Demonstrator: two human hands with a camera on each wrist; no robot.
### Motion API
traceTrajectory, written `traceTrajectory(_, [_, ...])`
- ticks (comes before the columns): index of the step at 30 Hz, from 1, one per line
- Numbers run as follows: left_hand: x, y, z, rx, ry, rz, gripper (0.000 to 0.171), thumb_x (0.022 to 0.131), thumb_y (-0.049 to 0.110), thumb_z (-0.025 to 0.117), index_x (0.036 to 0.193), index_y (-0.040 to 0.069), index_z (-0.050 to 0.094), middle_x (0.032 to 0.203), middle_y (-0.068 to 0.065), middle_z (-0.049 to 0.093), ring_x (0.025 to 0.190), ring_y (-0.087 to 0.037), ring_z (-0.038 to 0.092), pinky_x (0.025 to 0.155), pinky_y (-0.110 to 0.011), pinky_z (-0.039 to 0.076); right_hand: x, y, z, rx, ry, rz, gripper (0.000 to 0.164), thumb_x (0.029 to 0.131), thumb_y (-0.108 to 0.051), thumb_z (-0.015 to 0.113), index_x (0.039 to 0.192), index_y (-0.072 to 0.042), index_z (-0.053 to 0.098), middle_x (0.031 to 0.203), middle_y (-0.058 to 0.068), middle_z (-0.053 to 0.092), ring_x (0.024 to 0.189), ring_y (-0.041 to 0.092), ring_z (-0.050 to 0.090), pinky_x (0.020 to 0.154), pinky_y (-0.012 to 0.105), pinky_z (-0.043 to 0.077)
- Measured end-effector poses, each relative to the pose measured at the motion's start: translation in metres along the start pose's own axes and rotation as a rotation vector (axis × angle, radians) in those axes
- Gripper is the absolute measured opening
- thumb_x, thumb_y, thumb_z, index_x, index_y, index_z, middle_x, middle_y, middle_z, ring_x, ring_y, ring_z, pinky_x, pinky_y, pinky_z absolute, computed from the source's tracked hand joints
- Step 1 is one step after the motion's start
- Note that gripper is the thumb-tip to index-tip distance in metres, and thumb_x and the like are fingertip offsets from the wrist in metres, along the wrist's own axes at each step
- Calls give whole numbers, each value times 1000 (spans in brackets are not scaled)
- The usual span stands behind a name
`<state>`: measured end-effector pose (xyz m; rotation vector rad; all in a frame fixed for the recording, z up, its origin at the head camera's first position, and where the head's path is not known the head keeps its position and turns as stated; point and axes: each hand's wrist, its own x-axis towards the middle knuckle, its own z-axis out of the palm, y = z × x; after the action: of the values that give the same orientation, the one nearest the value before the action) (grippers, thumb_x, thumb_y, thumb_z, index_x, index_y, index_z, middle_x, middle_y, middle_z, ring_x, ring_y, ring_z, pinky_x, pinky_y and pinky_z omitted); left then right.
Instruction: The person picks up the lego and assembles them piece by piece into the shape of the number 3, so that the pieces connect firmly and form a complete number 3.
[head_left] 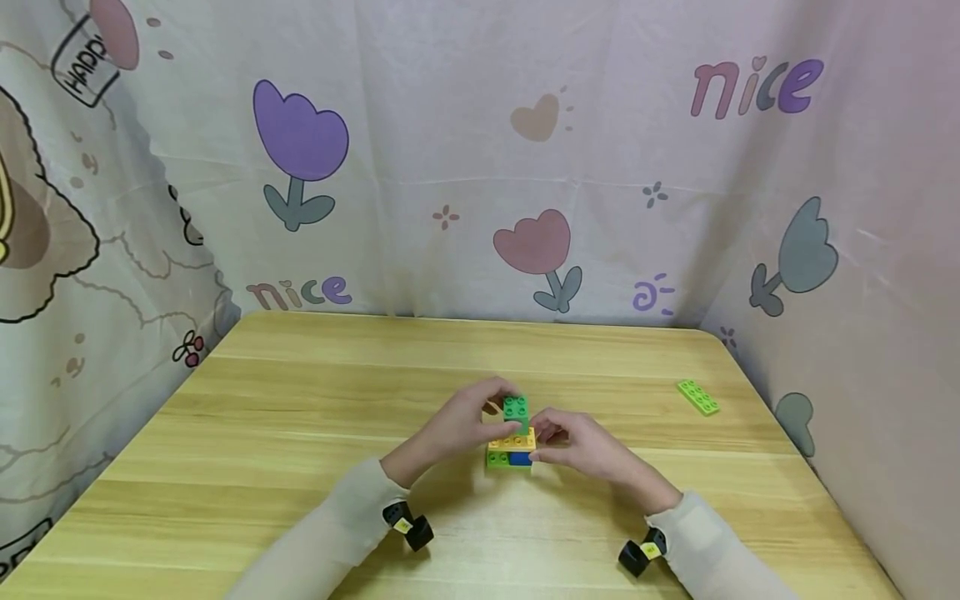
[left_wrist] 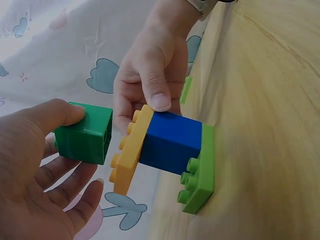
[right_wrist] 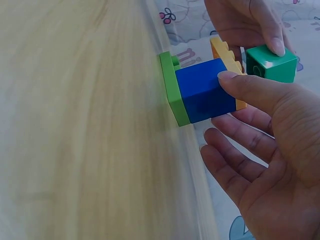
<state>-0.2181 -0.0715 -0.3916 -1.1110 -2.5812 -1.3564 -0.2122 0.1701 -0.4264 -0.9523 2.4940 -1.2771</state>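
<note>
My left hand (head_left: pixel 471 421) pinches a green toy brick (left_wrist: pixel 86 135) between thumb and fingers, just above the stack with a gap showing in the left wrist view. The stack stands on the table: a light green plate (left_wrist: pixel 204 175) at the bottom, a blue brick (left_wrist: pixel 171 141) on one end of it, and a yellow-orange plate (left_wrist: pixel 131 155) on top, studs up. My right hand (head_left: pixel 581 442) holds the stack from the right, its thumb on the blue brick near the yellow-orange plate and its fingers behind.
A second light green plate (head_left: pixel 698 397) lies at the right of the wooden table (head_left: pixel 337 383). Behind and at both sides hangs a printed cloth (head_left: pixel 420 125) with flowers and words. Each sleeve carries a small black wrist camera (head_left: pixel 408 527).
</note>
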Motion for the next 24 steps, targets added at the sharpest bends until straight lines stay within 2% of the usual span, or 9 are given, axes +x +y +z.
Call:
traceTrajectory(6, [0, -1, 5, 25, -25, -12, 32, 89, 18, 75, 116, 11, 60, 101, 7, 61, 91, -10, 59, 83, -29, 52, 1, 0, 0, 3, 7, -8, 24, 88, -29, 74, 108, -19, 63, 99, -8, 64, 92, 12, 61, 85, 30, 52])
traceTrajectory(11, [-1, -2, 9, 28, -32, -6, 29, 88, 17, 75, 114, 13, 61, 99, 8, 61, 90, -9, 59, 83, -30, 53, 1, 1, 1, 8, 1, -9, 24, 89, -30, 74, 108, -20, 63, 99, -9, 64, 92, 12, 62, 84, 30, 52])
traceTrajectory(19, [-1, -3, 13, 27, -46, -33, 29, 89, 19, 75, 114, 15, 61, 100, 10, 60, 91, -8, 58, 84, -26, 51, 1, 2, 1, 6, 5, -19, 24, 88, -30, 74, 108, -19, 64, 99, -8, 65, 91, 13, 62, 83, 30, 52])
traceTrajectory(24, [-2, -2, 13, 15, -48, -18, 28, 89, 18, 75, 113, 15, 61, 101, 9, 60, 92, -8, 58, 84, -26, 51, 1, 1, 2, 8, 10, -20, 24, 88, -29, 75, 108, -20, 64, 98, -8, 65, 91, 13, 62, 82, 29, 53])
